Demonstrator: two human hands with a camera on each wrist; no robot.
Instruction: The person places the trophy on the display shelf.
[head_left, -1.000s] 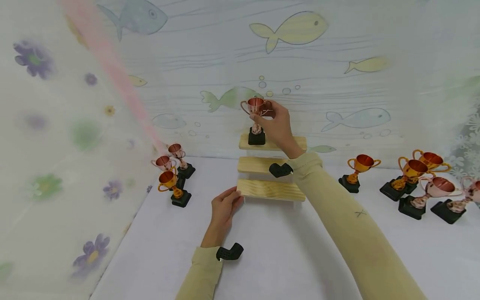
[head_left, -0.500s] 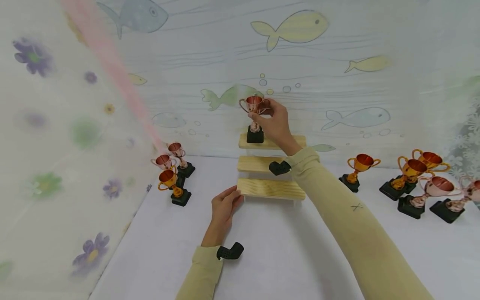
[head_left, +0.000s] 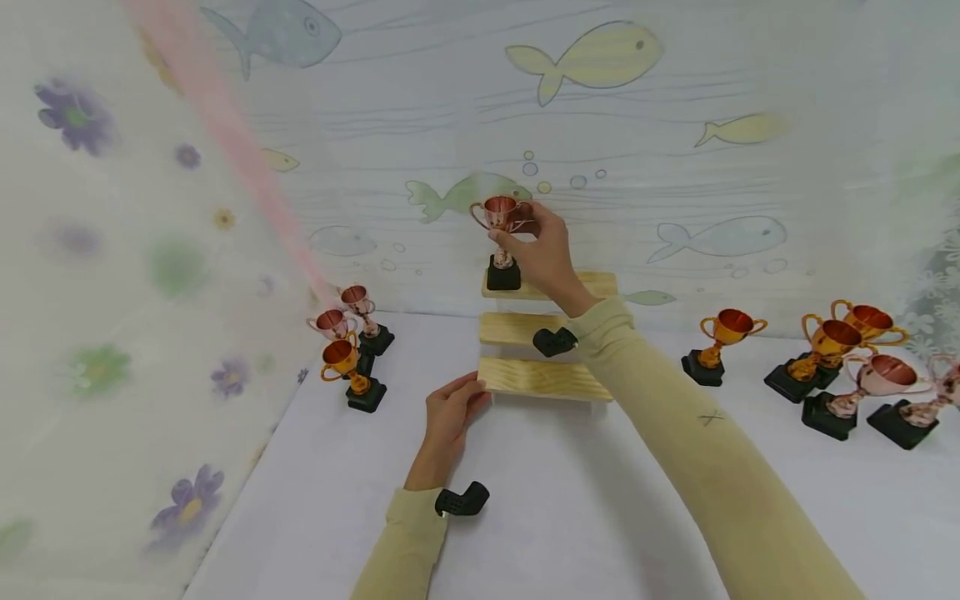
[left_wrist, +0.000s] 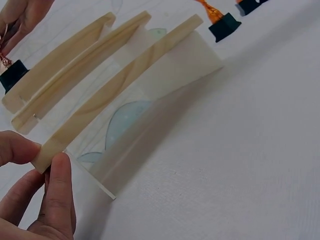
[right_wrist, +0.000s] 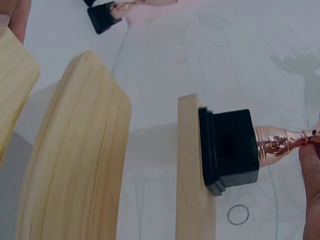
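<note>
A three-step wooden display stand [head_left: 546,378] with clear supports stands in the middle of the table. On its top step, near the left end, a copper-coloured trophy [head_left: 501,215] stands upright. My right hand [head_left: 546,250] holds this trophy by its cup and handle from the right. In the right wrist view its black base [right_wrist: 232,147] sits against the top board. My left hand [head_left: 448,414] pinches the left end of the lowest board [left_wrist: 120,82] between thumb and fingers, as the left wrist view shows.
Left of the stand is a group of trophies, one gold [head_left: 341,358] and two rose-coloured [head_left: 357,300]. To the right stands a single gold trophy [head_left: 727,327], with several gold and pink trophies [head_left: 885,375] beyond it. A fish-patterned curtain [head_left: 420,108] hangs close behind.
My right hand has slid the trophy slightly left along the top step. The left hand keeps its pinch on the lowest board. The head view has shifted slightly.
</note>
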